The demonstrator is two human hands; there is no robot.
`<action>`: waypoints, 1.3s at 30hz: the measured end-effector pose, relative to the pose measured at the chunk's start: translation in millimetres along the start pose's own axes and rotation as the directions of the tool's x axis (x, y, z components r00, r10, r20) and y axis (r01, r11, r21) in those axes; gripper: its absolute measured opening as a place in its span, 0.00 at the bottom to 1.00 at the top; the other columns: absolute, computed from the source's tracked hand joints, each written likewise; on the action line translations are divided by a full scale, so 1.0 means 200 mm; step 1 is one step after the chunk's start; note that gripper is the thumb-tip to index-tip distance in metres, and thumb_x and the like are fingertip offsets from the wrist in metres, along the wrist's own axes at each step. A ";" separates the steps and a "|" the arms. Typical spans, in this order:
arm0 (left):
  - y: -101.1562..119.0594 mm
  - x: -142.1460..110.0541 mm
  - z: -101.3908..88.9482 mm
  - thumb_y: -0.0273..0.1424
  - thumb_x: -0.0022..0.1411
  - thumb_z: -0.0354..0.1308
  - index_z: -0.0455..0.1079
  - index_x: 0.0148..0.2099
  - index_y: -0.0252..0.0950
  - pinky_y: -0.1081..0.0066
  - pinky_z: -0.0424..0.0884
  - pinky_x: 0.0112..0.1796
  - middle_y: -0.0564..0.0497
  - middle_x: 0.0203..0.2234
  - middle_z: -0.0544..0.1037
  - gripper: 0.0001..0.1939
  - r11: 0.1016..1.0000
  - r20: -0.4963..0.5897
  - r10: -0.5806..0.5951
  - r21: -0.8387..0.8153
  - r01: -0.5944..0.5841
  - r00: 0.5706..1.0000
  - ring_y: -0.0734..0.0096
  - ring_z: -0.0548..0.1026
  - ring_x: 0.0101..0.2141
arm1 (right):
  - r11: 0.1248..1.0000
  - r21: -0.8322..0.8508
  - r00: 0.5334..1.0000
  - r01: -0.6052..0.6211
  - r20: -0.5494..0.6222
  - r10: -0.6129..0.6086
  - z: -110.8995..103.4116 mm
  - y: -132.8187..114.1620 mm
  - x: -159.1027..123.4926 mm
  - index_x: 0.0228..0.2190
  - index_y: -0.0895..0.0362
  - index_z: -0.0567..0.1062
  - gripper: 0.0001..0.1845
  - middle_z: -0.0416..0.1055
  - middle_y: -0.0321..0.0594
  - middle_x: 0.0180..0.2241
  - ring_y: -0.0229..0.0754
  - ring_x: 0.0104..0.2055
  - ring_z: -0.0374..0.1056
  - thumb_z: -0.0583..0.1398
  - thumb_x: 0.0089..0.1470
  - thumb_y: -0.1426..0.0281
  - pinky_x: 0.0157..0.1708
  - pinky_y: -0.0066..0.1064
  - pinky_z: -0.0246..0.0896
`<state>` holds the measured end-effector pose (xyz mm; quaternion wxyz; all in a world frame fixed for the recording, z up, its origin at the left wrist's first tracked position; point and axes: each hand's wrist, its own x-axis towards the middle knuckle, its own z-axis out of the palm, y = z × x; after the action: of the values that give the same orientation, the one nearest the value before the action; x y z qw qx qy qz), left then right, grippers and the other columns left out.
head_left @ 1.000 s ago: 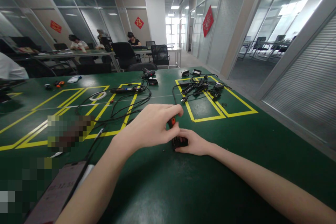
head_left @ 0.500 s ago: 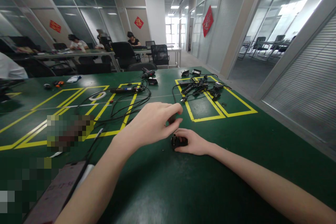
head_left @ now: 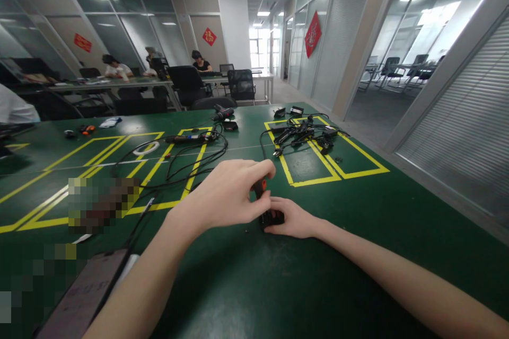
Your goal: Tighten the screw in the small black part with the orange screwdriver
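My left hand (head_left: pixel 228 193) is closed in a pinch round a small screwdriver with an orange and black handle (head_left: pixel 260 186), held upright. Its tip stands on a small black part (head_left: pixel 271 217) lying on the green table (head_left: pixel 326 275). My right hand (head_left: pixel 295 217) lies on the table with its fingers wrapped round that black part, holding it down. Both forearms reach in from the bottom of the view.
Yellow tape boxes mark the table. A heap of black cables and adapters (head_left: pixel 306 133) lies in the far right box. Long black cords and a tool (head_left: pixel 186 139) lie to the left. A flat device (head_left: pixel 85 296) sits at the near left. People sit at desks behind.
Half a second ago my left hand was lifted slightly off the black part with the screwdriver handle hidden; now it is back down with the orange handle showing. My right hand has stayed put.
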<state>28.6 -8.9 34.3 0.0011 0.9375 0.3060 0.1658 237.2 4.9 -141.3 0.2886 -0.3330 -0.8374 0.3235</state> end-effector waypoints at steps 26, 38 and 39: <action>-0.01 0.00 0.01 0.26 0.68 0.52 0.72 0.48 0.39 0.69 0.68 0.37 0.50 0.44 0.76 0.10 0.998 0.019 0.023 -0.065 -0.021 1.000 0.68 0.76 0.39 | 1.000 0.006 1.000 -0.020 -0.004 0.020 0.00 -0.02 0.00 0.41 0.57 0.78 0.18 0.75 0.40 0.42 0.46 0.42 0.71 0.71 0.47 0.71 0.39 0.34 0.67; 0.01 0.00 0.01 0.29 0.69 0.53 0.66 0.64 0.43 0.69 0.69 0.37 0.50 0.46 0.77 0.22 0.998 -0.009 -0.006 -0.066 0.005 1.000 0.67 0.77 0.39 | 1.000 -0.006 1.000 -0.011 -0.028 0.011 0.01 -0.01 0.00 0.44 0.57 0.78 0.20 0.75 0.40 0.43 0.44 0.39 0.69 0.72 0.47 0.71 0.38 0.32 0.64; 0.01 0.00 0.01 0.29 0.68 0.54 0.65 0.64 0.43 0.69 0.69 0.38 0.50 0.46 0.77 0.23 0.998 -0.006 0.000 -0.069 0.000 1.000 0.67 0.77 0.39 | 1.000 -0.008 0.999 -0.011 -0.032 0.010 0.01 -0.01 0.00 0.43 0.57 0.78 0.20 0.75 0.40 0.43 0.43 0.38 0.69 0.72 0.47 0.71 0.38 0.32 0.64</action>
<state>29.8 -10.6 31.6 0.0325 0.9364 0.3001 0.1790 235.4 3.2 -141.0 0.2989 -0.3437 -0.8321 0.3163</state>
